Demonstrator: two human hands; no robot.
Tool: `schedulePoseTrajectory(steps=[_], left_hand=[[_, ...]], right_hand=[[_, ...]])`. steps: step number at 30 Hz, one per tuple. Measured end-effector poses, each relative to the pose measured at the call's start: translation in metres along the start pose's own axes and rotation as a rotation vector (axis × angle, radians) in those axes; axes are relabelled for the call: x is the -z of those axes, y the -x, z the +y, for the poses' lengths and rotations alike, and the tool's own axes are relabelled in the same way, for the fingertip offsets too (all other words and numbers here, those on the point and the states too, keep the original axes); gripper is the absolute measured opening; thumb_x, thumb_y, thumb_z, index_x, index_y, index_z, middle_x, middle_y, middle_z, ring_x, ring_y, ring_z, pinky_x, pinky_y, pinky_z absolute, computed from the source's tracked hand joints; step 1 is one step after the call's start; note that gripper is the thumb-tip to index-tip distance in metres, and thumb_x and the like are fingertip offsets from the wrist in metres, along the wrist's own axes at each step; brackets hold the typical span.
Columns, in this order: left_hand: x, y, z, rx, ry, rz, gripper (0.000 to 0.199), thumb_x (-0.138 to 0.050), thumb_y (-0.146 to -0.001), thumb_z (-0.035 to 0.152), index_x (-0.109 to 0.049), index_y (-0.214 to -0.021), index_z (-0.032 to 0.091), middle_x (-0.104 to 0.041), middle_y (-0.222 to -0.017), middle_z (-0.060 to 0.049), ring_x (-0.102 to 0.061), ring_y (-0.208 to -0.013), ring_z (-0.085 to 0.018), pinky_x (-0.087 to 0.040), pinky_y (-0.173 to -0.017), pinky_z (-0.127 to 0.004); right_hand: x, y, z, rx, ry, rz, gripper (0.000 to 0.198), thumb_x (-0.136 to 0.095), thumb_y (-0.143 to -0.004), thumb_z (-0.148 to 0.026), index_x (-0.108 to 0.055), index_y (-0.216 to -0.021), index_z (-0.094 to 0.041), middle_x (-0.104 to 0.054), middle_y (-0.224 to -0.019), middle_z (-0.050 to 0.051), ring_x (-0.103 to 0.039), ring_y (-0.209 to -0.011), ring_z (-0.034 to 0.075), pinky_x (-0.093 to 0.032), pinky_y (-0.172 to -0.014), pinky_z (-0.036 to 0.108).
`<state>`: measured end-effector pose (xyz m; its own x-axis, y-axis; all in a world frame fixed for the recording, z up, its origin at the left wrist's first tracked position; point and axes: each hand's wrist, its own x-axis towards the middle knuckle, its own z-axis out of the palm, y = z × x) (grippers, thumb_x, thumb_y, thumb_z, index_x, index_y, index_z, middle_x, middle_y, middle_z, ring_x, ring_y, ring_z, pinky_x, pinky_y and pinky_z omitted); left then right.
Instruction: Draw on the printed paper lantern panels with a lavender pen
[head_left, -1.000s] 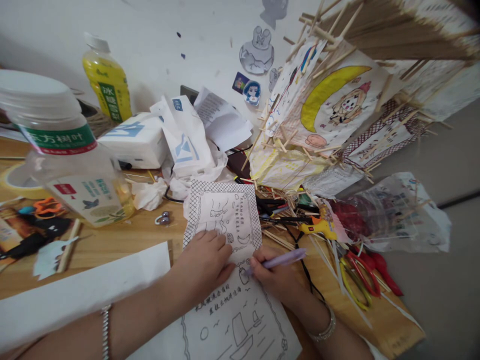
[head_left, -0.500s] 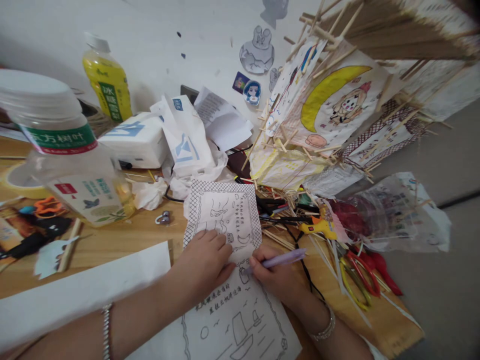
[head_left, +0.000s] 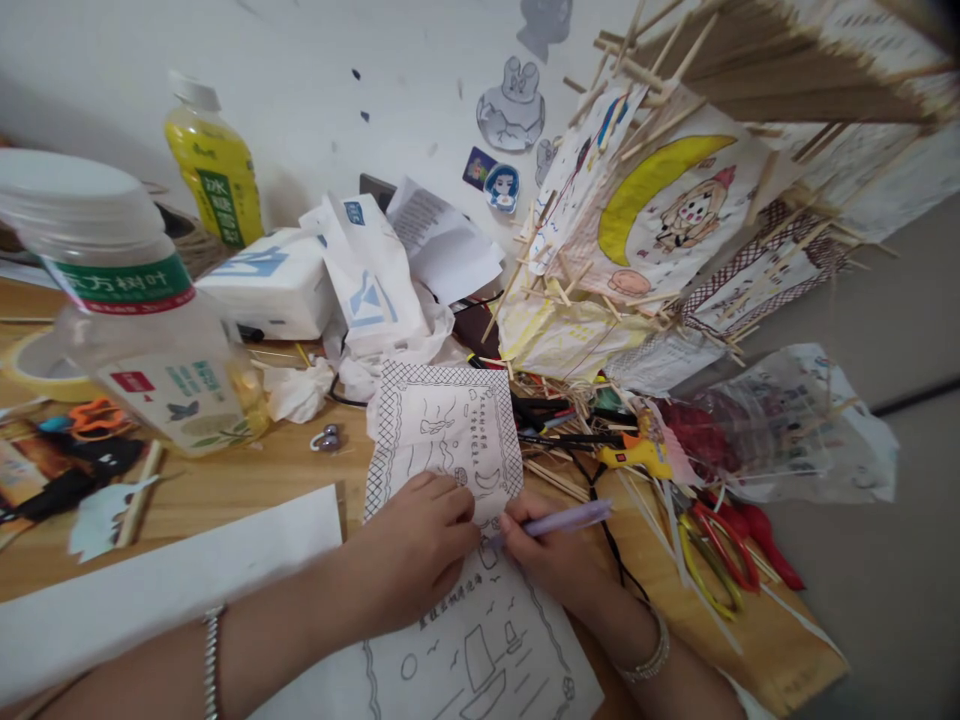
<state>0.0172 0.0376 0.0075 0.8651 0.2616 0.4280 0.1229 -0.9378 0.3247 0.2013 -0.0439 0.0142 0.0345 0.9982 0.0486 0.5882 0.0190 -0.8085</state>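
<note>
A long sheet of paper with black line drawings, handwritten lines and a cross-hatched border lies on the table in front of me. My left hand rests across its middle, palm down, with loosely bent fingers on the sheet and nothing visible in them. My right hand is closed around a light purple pen. The pen's tip points left, at a small drawn shape by the right border, close to my left fingertips. Part of the handwriting is hidden beneath my left hand. A sailboat drawing shows nearer to me.
Left stand a large tea bottle, a yellow drink bottle and tissue packs. A stick-and-paper structure rises back right. Scissors, a yellow glue gun and a plastic bag lie right. White paper lies under my left forearm.
My left hand has shifted slightly right and toward me, covering more of the handwriting, and its fingers are more bent. My right hand and the pen have hardly moved.
</note>
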Motion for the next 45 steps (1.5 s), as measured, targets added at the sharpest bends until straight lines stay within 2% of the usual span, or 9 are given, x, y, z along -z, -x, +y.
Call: schedulePoseTrajectory(steps=[6, 13, 18, 29, 45], left_hand=[[-0.003, 0.002, -0.003, -0.086, 0.049, 0.002, 0.014, -0.049, -0.083, 0.012, -0.061, -0.08, 0.02, -0.056, -0.081, -0.004, -0.048, -0.077, -0.021, -0.04, -0.072, -0.036], [-0.003, 0.002, -0.003, -0.077, 0.057, 0.013, 0.014, -0.05, -0.081, 0.011, -0.061, -0.077, 0.019, -0.057, -0.08, -0.005, -0.048, -0.076, -0.021, -0.04, -0.072, -0.037], [0.001, 0.001, -0.001, -0.07, 0.056, -0.006, 0.018, -0.048, -0.083, 0.011, -0.064, -0.086, 0.018, -0.059, -0.082, -0.006, -0.051, -0.078, -0.022, -0.042, -0.074, -0.038], [0.001, 0.0, -0.002, -0.068, 0.035, -0.033, 0.018, -0.048, -0.083, 0.012, -0.062, -0.074, 0.019, -0.059, -0.079, -0.005, -0.05, -0.077, -0.022, -0.043, -0.072, -0.038], [0.004, -0.002, 0.0, -0.056, 0.034, -0.059, 0.017, -0.05, -0.084, 0.011, -0.062, -0.074, 0.018, -0.058, -0.08, -0.005, -0.051, -0.078, -0.022, -0.044, -0.073, -0.038]], right_hand=[[-0.003, 0.001, 0.006, -0.014, -0.056, 0.022, 0.024, -0.047, -0.083, -0.029, -0.039, -0.061, -0.023, -0.041, -0.058, -0.004, -0.042, -0.056, 0.013, -0.035, -0.052, 0.023], [-0.003, 0.001, 0.007, 0.014, -0.087, 0.021, 0.023, -0.048, -0.082, -0.026, -0.039, -0.061, -0.023, -0.04, -0.057, -0.004, -0.041, -0.056, 0.013, -0.033, -0.05, 0.023], [-0.003, 0.001, 0.007, 0.037, -0.09, 0.013, 0.024, -0.048, -0.081, -0.024, -0.038, -0.06, -0.023, -0.041, -0.057, -0.004, -0.041, -0.056, 0.013, -0.035, -0.051, 0.023], [-0.002, 0.0, 0.005, 0.019, -0.042, -0.006, 0.026, -0.046, -0.081, -0.026, -0.034, -0.058, -0.023, -0.038, -0.056, -0.004, -0.04, -0.055, 0.013, -0.033, -0.05, 0.023], [0.0, -0.001, -0.002, 0.025, -0.036, -0.009, 0.027, -0.047, -0.078, -0.025, -0.031, -0.057, -0.023, -0.034, -0.054, -0.005, -0.034, -0.052, 0.012, -0.03, -0.047, 0.023]])
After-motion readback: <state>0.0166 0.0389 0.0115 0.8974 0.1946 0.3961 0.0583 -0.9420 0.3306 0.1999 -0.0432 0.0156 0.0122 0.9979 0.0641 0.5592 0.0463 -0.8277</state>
